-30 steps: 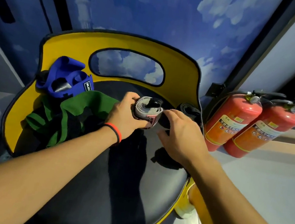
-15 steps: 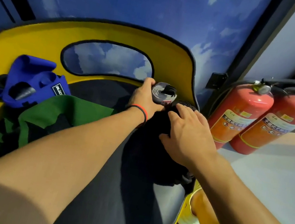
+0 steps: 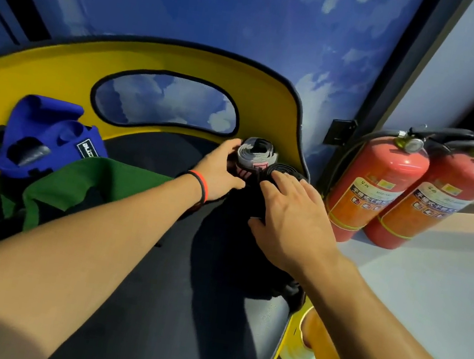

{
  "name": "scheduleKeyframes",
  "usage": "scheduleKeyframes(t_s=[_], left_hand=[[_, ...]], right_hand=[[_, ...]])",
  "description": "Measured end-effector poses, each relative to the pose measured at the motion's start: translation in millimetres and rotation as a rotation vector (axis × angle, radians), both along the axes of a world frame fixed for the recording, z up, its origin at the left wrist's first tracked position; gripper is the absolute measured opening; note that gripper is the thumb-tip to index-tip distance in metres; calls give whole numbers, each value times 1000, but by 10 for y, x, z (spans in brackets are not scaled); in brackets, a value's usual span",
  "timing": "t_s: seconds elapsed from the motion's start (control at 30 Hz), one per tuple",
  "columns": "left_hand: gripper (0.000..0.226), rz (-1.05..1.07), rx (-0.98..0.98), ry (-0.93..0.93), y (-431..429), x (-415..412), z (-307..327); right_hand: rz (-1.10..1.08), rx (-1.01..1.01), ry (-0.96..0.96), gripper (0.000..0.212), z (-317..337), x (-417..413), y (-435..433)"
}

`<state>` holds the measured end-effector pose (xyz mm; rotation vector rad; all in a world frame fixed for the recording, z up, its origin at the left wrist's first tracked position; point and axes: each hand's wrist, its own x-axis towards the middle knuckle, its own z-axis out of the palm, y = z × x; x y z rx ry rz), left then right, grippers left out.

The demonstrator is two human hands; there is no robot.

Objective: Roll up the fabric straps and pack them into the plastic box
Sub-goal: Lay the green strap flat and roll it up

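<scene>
Left hand [image 3: 224,174] grip curled round grey roll [image 3: 254,154] at the seat's [image 3: 153,259] back corner, touching black roll [image 3: 285,171]. Right hand [image 3: 292,216] rests flat on the black one, fingers straight. Clamp the loose tail so the coils don't spring; box not in view.

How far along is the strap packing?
Two straps look rolled: grey roll and black roll, side by side. The left hand grips the grey one; the right hand touches the black one. The green strap lies unrolled. No box in view.
</scene>
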<state>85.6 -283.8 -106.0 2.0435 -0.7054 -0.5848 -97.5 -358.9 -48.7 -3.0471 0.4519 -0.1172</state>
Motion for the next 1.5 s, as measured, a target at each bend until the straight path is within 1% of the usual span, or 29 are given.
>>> scheduleKeyframes(t_s=[0.07,0.17,0.3,0.37,0.47,0.5,0.57,0.63,0.7,0.77,0.9,0.97,1.03,1.17,1.2,1.23,1.27,1.37,1.43,1.5], left_hand=[[84,-12,6,6,122,-51,62],[72,-18,-22,8,429,-141,181],[49,-29,26,-59,1085,-189,304],[39,-25,106,-139,1463,-169,384],[27,12,252,-392,2038,-134,544],[25,49,282,-471,2205,-117,590],[21,161,312,-567,2486,-62,667],[17,279,313,-586,2697,6,713],[15,355,330,-527,2860,86,736],[17,385,396,-409,2974,139,749],[29,346,479,-261,3033,191,741],[28,306,429,-215,2993,199,669],[25,312,329,-162,2920,183,592],[30,390,73,95,2789,180,513],[30,381,31,131,2781,190,489],[31,354,7,147,2776,192,468],[33,309,6,155,2780,184,456],[42,114,73,172,2779,104,457],[45,22,125,141,2780,60,468],[45,-24,190,86,2807,40,443]], right_hand=[[27,5,-39,58,43,17,57],[65,70,-83,57,92,73,217],[116,157,-90,51,80,199,575],[150,225,-92,54,56,286,776],[204,268,-68,60,28,438,1059],[210,276,-56,60,3,491,1137],[215,291,-52,59,-49,609,1265],[212,309,-58,55,-99,730,1366],[216,310,-62,52,-157,849,1442],[222,333,-65,47,-196,952,1528],[224,464,-90,31,-243,1143,1783],[195,584,-97,30,-272,1214,1910],[166,711,-72,34,-276,1248,2016],[99,922,3,56,-333,1282,2094],[75,977,2,60,-338,1283,2081],[42,1047,-4,59,-336,1274,2060],[9,1120,-7,52,-332,1258,2037],[-127,1310,5,18,-305,1172,1979],[-200,1355,3,9,-296,1101,1905],[-267,1345,-18,6,-294,1039,1800]])
